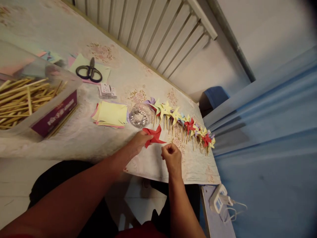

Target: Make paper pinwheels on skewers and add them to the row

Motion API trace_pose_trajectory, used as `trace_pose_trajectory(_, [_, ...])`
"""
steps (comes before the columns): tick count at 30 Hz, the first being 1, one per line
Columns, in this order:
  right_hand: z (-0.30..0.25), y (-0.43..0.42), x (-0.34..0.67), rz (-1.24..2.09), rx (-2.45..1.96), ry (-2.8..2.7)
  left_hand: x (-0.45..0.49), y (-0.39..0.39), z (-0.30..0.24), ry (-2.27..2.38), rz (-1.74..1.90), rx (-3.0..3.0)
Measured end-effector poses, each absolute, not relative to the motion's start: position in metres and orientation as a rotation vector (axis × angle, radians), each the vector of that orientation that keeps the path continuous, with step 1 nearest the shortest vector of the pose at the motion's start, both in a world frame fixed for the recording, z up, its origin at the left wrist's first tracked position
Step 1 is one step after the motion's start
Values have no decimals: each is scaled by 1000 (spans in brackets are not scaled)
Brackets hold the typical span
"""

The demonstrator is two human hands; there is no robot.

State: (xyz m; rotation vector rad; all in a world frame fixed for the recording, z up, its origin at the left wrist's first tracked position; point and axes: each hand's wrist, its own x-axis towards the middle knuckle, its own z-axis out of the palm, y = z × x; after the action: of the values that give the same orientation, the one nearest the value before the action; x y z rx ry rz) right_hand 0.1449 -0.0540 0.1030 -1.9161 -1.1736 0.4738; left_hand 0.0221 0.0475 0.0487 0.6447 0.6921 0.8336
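Observation:
My left hand (139,140) pinches a folded red paper pinwheel (154,136) just above the table's cloth (104,138). My right hand (171,156) hovers close to its right, fingers pinched together on something too small to make out. Behind them a row of finished yellow, red and purple pinwheels on sticks (183,122) lies along the table's right edge. A clear round container of small shiny pins (140,115) sits just beyond my left hand.
A stack of yellow and pink paper squares (111,114) lies left of the container. A clear plastic box of wooden sticks (29,99) fills the left side. Black scissors (89,72) rest on paper farther back. A white power strip (219,200) sits lower right.

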Motion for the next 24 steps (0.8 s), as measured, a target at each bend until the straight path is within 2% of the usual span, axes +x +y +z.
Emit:
trace_pose_trajectory(4, [60,-73,158,427,-2034,-1286,22,48,50,690,830,610])
trace_pose_trajectory(8, [40,-75,165,354,-2101,-1414,21,48,52,698,819,631])
trace_pose_trajectory(18, [51,-78,166,246,-2127,-1843,22,49,48,700,820,632])
trace_pose_trajectory(24, [54,-77,162,192,-2195,-1869,22,50,44,702,787,670])
